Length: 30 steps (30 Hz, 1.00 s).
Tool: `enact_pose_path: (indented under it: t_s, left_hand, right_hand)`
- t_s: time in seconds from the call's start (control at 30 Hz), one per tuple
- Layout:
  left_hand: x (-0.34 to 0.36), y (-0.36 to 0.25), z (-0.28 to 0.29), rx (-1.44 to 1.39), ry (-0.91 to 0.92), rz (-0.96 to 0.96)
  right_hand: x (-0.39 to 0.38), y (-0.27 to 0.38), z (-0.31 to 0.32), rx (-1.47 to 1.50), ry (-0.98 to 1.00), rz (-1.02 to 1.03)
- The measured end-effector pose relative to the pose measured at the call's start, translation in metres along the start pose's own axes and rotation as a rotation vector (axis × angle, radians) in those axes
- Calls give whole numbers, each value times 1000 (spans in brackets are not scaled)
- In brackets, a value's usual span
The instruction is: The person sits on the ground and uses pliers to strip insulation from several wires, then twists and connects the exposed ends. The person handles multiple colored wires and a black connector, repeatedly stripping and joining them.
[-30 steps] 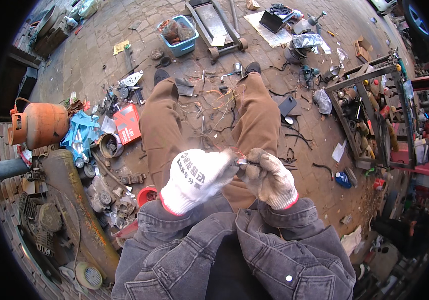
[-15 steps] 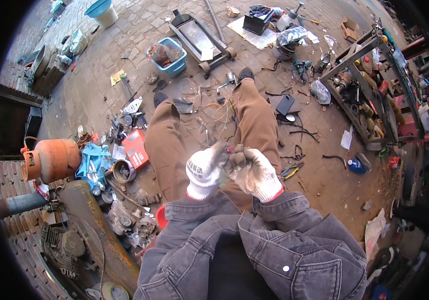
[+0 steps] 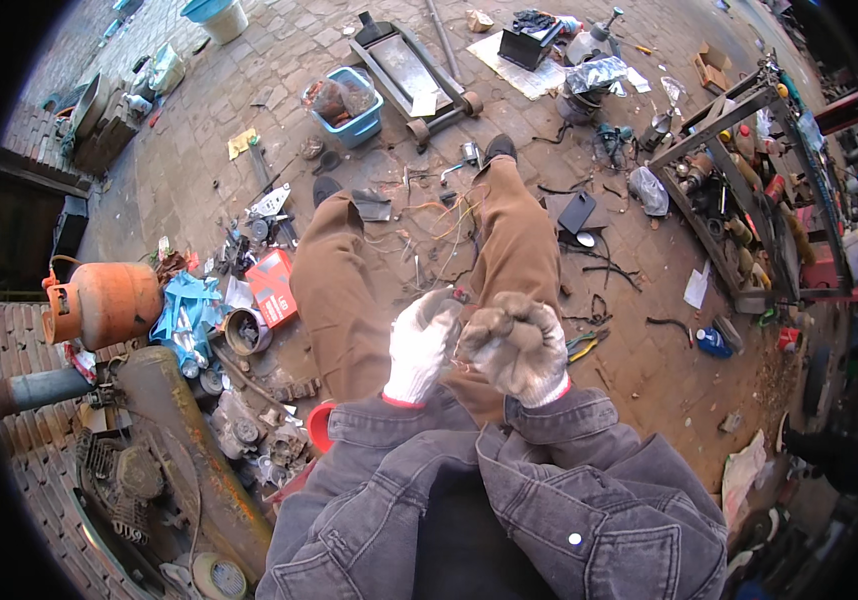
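Both of my hands wear white knitted work gloves with soiled palms, held close together above my lap. My left hand (image 3: 421, 342) is closed in a pinch, and a small dark-reddish piece (image 3: 462, 296) shows at its fingertips, too small to name. Just to the right, my right hand (image 3: 519, 348) is curled with its dirty palm side showing. Its fingers are bent inward, and whatever they hold, if anything, is hidden. On the ground beyond the hands, between my brown-trousered legs, lie thin coloured wires (image 3: 459, 215).
To the left are a red box (image 3: 271, 288), an orange gas cylinder (image 3: 114, 305) and metal parts. Ahead stand a blue basket (image 3: 354, 125) and a floor jack (image 3: 404, 75). At right lie a phone (image 3: 577, 213), pliers (image 3: 585, 345) and a metal frame rack (image 3: 694, 220).
My right hand has rolled so more of its palm and curled fingers show. The left hand has turned too, and the hands have drawn slightly apart. My view has shifted a little.
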<state>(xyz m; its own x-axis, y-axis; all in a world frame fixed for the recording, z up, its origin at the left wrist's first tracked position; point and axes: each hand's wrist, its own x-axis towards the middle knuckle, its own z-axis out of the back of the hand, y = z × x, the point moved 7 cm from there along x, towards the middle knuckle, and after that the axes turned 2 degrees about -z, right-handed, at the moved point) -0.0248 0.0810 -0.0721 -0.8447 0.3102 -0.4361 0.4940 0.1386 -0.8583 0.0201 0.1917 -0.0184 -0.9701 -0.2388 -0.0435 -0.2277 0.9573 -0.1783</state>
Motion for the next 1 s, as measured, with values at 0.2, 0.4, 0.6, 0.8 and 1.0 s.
enact_pose_path:
  t_s: [0.2, 0.4, 0.6, 0.8, 1.0]
  left_hand:
    - [-7, -20, 0, 41, 88, -162]
    - [-23, -50, -4, 121, 99, -229]
    - [-34, -77, -4, 378, 59, -358]
    - [-39, -93, -8, 592, 51, -490]
    - [-45, -107, -16, 796, 81, -568]
  right_hand:
    - [3, 24, -8, -294, -90, 134]
    - [-8, 31, -13, -918, -159, 266]
    - [-16, 27, -31, -1218, -194, 325]
    - [-18, 29, -42, -1341, -156, 374]
    - [-11, 28, -52, -1514, -47, 346]
